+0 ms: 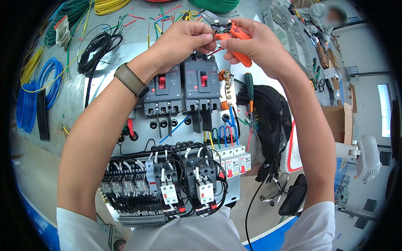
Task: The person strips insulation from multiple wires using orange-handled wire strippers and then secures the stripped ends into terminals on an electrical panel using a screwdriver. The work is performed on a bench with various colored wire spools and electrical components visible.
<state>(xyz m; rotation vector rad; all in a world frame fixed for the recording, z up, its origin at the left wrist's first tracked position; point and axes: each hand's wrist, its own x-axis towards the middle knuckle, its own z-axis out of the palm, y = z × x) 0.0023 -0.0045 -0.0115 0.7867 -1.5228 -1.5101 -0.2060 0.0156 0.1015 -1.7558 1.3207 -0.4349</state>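
Note:
Beyond two dark grey circuit breakers (201, 85) with red toggles, my right hand (261, 48) is wrapped around the orange handles of a wire stripper (240, 56). Its grey metal head points up and to the left. My left hand (186, 39) closes in a pinch right beside the handles. Something small and dark shows at its fingertips, too small to name. Just below the hands, a short red wire (215, 52) is visible above the right breaker; where its upper end goes is hidden. Both breakers are mounted on a pale metal panel (142, 137).
Nearer me are wired contactors (205, 192), relays (129, 184) and small white breakers (236, 161). A green-handled screwdriver (249, 90) and black mesh bag (270, 121) lie right. Blue wire coils (50, 79) and a black cable bundle (100, 46) lie left. Another person (322, 19) works far right.

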